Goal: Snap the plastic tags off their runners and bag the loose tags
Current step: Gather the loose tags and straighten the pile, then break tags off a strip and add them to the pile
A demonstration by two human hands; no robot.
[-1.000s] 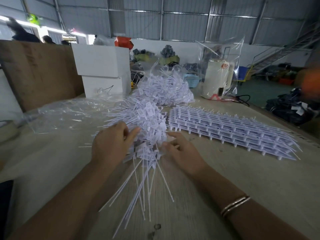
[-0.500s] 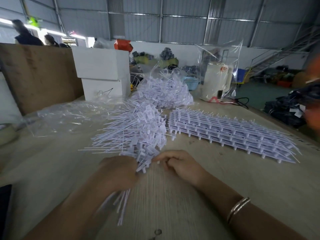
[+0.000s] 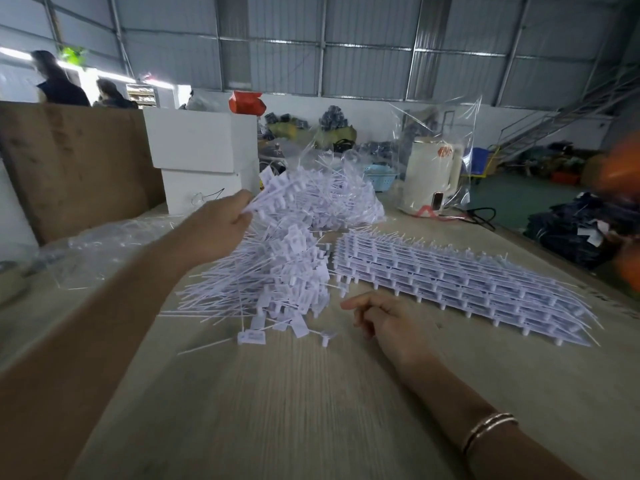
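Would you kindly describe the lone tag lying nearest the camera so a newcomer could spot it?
Start at the big heap of loose tags mid-table. Just below its near edge, left of the right hand, lies the single tag: flat, apart from the heap, its thin tail pointing left.

Your single head camera looks forward and down across the table, close over your forearms, toward the warehouse wall.

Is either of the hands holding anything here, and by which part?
The left hand grips a bunch of loose tags by their thin tail ends, heads fanning up and away. The right hand holds nothing, fingers loosely curled above the table.
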